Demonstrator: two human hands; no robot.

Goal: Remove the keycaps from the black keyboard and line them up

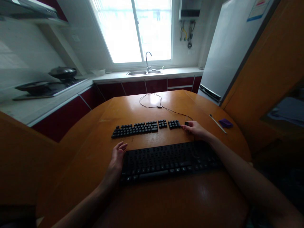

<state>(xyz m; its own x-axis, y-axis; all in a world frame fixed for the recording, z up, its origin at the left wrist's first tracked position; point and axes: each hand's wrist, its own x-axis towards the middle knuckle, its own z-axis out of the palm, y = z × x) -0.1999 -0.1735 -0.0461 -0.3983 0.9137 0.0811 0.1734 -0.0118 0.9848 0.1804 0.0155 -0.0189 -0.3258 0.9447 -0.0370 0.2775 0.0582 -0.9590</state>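
Observation:
A black keyboard (156, 161) lies on the wooden table in front of me, with many of its upper keys off and the lower row still on. My left hand (118, 153) rests at its left end, fingers loosely apart and partly bent. Beyond the keyboard, loose black keycaps (135, 129) stand in rows, grouped like the keyboard's own blocks. At the right end of those rows, my right hand (195, 129) pinches a small black keycap (186, 123) between thumb and fingers.
A thin black cable (169, 110) loops across the far part of the round table (123, 106). To the right lie a thin white brush (218, 123) and a folded purple cloth (225, 123). Behind are a sink (136, 73), a stove with pans, and a fridge (224, 47).

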